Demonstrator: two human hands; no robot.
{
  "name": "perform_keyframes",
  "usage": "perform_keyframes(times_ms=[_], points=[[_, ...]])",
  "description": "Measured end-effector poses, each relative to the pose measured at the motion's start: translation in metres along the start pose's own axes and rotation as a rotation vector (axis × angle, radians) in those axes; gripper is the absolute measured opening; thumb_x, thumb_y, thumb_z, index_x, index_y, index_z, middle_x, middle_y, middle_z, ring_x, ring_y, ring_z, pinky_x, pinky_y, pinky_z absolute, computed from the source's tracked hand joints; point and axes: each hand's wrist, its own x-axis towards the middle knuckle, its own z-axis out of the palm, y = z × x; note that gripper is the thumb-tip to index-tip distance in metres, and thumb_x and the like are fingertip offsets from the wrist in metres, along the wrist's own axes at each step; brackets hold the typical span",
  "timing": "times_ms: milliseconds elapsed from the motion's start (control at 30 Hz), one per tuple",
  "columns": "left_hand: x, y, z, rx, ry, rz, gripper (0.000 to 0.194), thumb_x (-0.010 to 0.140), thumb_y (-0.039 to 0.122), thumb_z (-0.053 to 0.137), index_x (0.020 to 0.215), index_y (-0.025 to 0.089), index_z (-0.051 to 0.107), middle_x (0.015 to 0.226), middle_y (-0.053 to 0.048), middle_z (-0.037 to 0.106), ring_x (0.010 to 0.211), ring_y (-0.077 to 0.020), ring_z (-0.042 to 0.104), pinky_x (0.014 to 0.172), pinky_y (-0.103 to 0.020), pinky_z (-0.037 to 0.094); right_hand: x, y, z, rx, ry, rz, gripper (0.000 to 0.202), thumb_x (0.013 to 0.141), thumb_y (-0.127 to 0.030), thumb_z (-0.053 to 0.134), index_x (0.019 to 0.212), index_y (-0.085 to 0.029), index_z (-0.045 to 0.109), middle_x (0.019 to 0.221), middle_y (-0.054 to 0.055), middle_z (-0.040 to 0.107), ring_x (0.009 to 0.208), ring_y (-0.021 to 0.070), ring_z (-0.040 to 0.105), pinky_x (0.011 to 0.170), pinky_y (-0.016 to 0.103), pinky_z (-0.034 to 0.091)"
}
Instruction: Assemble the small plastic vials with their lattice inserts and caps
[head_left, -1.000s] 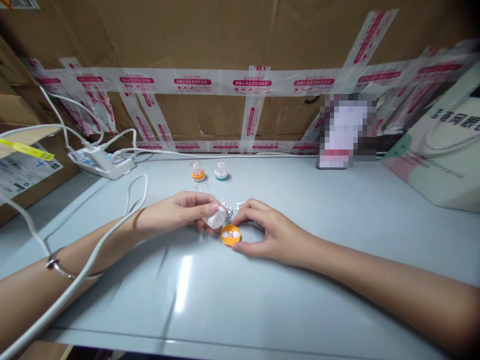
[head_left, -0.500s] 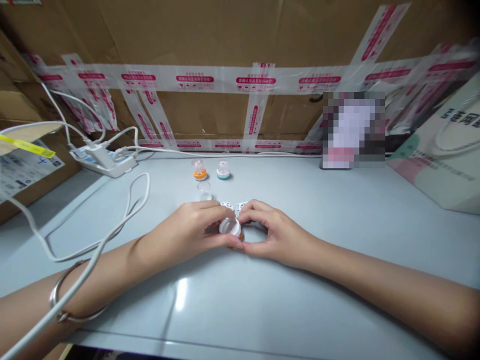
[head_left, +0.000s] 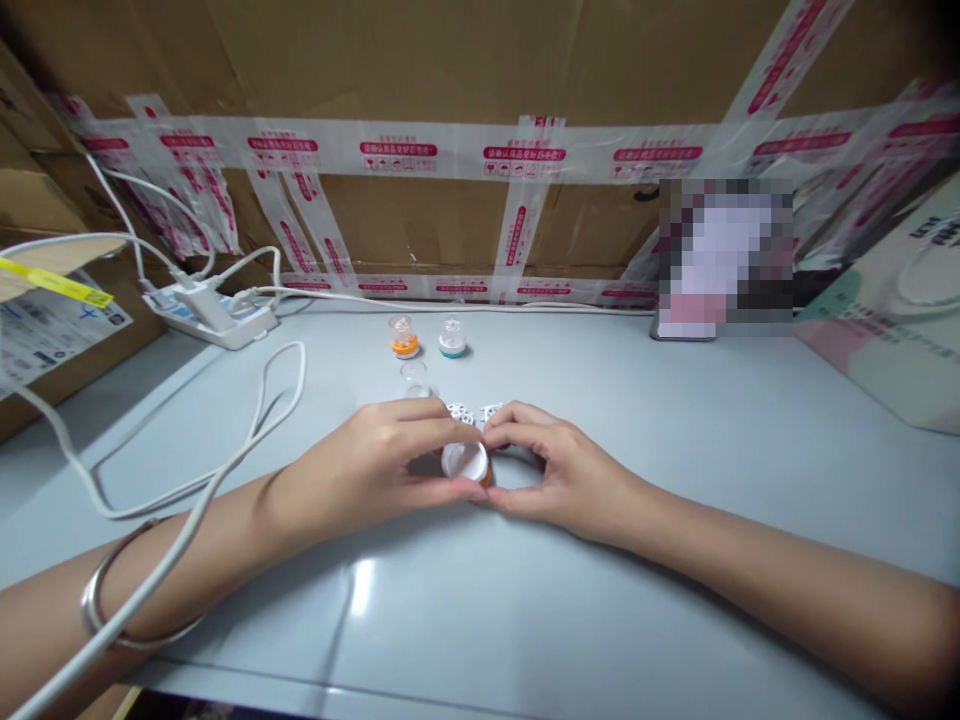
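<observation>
Between my two hands is a small round case (head_left: 466, 462), white inside with an orange part at its lower right edge. The thumb and fingers of my left hand (head_left: 397, 450) curl around its left side. My right hand (head_left: 547, 458) pinches it from the right, fingertips and thumb touching its edge. Just behind my fingers lie small white pieces with dark holes (head_left: 460, 411), partly hidden by my hands. A clear round cap (head_left: 413, 375) stands behind my left hand. Farther back are an orange and clear round case (head_left: 404, 338) and a teal and white one (head_left: 452, 338).
A white cable (head_left: 225, 470) loops over the left side and crosses my left forearm. A power strip (head_left: 217, 315) sits at the back left beside a cardboard box (head_left: 67, 320). A blurred-out phone (head_left: 712, 265) leans at the back right, near a printed bag (head_left: 892, 320).
The view has shifted slightly, so things sit a little farther right. The case in my hands is tipped slightly differently, and some orange now shows inside it. Both hands keep their grip.
</observation>
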Motion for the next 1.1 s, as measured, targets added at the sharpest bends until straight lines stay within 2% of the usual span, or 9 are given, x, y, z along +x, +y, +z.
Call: perform_keyframes(times_ms=[200,367,533,1100], points=[[-0.002,-0.001,0.006,0.029,-0.063,0.019,0.028,0.083,0.036,0.057,0.097,0.013,0.062,0.079,-0.004,0.058,0.069,-0.013,0.052,0.063,-0.022,0.039,0.001,0.002,-0.001,-0.005,-0.016,-0.002,0.023,0.069,-0.021,0.069,0.09,-0.02,0.062,0.094,0.004,0.056,0.089,0.0168,0.055,0.081,0.03,0.045],[0.0,-0.002,0.004,0.0,-0.103,-0.008,0.035,0.08,0.041,0.059,0.101,0.013,0.061,0.078,-0.004,0.057,0.069,-0.0132,0.052,0.062,-0.022,0.038,0.001,0.001,0.0,-0.005,-0.005,-0.01,0.023,0.068,-0.022,0.07,0.09,-0.019,0.062,0.094,0.005,0.056,0.09,0.0172,0.055,0.082,0.031,0.045],[0.001,0.0,-0.004,-0.054,-0.18,-0.062,0.021,0.083,0.029,0.058,0.097,0.014,0.061,0.083,-0.003,0.059,0.073,-0.0129,0.055,0.066,-0.021,0.039,0.001,0.002,0.001,-0.002,-0.007,-0.018,0.023,0.068,-0.022,0.069,0.09,-0.019,0.062,0.096,0.005,0.056,0.092,0.0171,0.055,0.085,0.031,0.044],[0.002,0.006,0.002,-0.04,-0.114,-0.196,0.023,0.078,0.036,0.062,0.079,0.014,0.057,0.075,-0.001,0.056,0.065,-0.0128,0.05,0.058,-0.022,0.037,0.002,-0.002,0.005,-0.058,-0.002,0.031,0.031,0.062,-0.018,0.067,0.092,-0.02,0.06,0.097,0.005,0.054,0.095,0.0204,0.052,0.086,0.035,0.044]])
